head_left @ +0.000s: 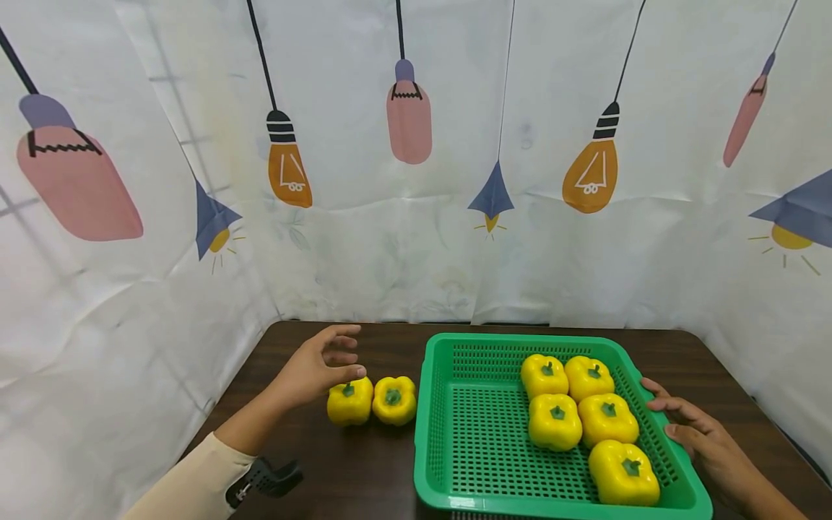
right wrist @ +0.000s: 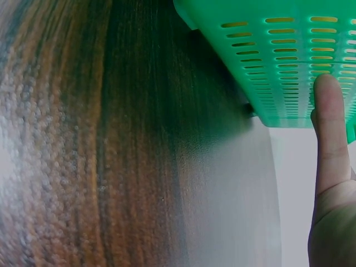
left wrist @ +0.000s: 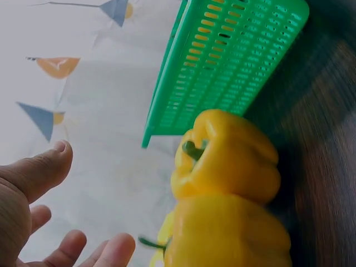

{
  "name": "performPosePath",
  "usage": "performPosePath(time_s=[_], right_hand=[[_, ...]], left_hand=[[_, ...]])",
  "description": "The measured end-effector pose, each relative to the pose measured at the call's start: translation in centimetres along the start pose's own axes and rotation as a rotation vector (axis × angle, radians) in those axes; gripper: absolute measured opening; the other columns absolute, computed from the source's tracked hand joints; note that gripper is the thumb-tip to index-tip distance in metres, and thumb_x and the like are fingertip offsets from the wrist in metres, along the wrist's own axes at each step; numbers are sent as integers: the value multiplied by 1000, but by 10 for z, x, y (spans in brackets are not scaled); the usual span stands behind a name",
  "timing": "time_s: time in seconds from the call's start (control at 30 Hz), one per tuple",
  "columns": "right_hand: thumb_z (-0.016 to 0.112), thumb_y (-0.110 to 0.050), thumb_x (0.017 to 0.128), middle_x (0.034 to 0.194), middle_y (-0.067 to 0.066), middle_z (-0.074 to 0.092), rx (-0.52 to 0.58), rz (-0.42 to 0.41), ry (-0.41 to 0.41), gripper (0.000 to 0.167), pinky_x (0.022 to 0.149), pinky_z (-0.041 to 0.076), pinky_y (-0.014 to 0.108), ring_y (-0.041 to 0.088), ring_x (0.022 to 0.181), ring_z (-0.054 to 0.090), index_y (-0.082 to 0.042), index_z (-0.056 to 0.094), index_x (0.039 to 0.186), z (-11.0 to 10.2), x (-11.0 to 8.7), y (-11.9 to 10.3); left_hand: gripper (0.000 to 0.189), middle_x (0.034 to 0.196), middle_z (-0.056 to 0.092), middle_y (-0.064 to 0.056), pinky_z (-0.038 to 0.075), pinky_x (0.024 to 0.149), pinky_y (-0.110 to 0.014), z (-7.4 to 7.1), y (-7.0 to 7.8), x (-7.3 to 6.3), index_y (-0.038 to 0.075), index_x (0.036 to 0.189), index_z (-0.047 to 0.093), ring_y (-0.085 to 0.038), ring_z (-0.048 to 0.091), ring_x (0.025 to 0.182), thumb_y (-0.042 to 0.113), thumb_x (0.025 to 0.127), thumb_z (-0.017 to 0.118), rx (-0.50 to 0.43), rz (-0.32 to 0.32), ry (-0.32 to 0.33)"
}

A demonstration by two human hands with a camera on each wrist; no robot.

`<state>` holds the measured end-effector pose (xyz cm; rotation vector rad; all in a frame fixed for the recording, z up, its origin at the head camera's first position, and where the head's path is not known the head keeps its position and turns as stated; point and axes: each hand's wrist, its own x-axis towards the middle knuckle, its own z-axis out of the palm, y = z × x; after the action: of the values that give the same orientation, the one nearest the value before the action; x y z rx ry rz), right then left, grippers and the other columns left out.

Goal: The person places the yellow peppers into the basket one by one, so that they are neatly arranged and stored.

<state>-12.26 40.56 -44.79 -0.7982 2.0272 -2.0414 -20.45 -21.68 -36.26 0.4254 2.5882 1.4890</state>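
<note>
In the head view my left hand (head_left: pixel 318 368) hovers over two yellow bell peppers, fingers apart and nothing held. The left one (head_left: pixel 347 408) lies partly under my thumb in this view; the other (head_left: pixel 394 402) sits beside it, close to the basket. Both have green stems. A green plastic basket (head_left: pixel 422 433) stands to their right. My right hand (head_left: pixel 708 440) is at its right side, fingertips at the rim. The right wrist view shows one straight finger (right wrist: pixel 329 128) against the slotted outer wall (right wrist: pixel 283 67).
Several yellow bell peppers, one in front (head_left: pixel 624 473), fill the right part of the basket; its left part shows bare mesh. Beneath is a dark wood-grain table (head_left: pixel 338 477). A white curtain (head_left: pixel 364 253) printed with lamps hangs behind the table.
</note>
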Motion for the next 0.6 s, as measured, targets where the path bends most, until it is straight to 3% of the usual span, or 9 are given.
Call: performPosePath(time_s=[0.13, 0.3, 0.6], right_hand=[[22, 12, 105, 162, -21, 26, -20, 9, 18, 44, 97, 52, 26, -11, 140, 29, 8, 43, 145, 1, 0, -1], [22, 12, 106, 162, -22, 26, -6, 17, 16, 45, 98, 52, 25, -12, 140, 29, 7, 42, 145, 0, 0, 0], [22, 11, 106, 162, -22, 25, -19, 15, 15, 43, 97, 52, 26, -12, 140, 28, 8, 42, 144, 1, 0, -2]], left_hand=[[76, 142, 51, -17, 58, 84, -44, -7, -7, -4, 23, 151, 47, -35, 60, 123, 36, 87, 85, 9, -22, 40], [74, 144, 51, -19, 58, 86, -47, -14, -19, -10, 18, 150, 48, -37, 60, 123, 35, 88, 84, 32, -40, 59], [76, 144, 50, -22, 58, 86, -46, -18, -42, -20, 12, 151, 45, -39, 60, 122, 32, 88, 84, 29, -54, 33]])
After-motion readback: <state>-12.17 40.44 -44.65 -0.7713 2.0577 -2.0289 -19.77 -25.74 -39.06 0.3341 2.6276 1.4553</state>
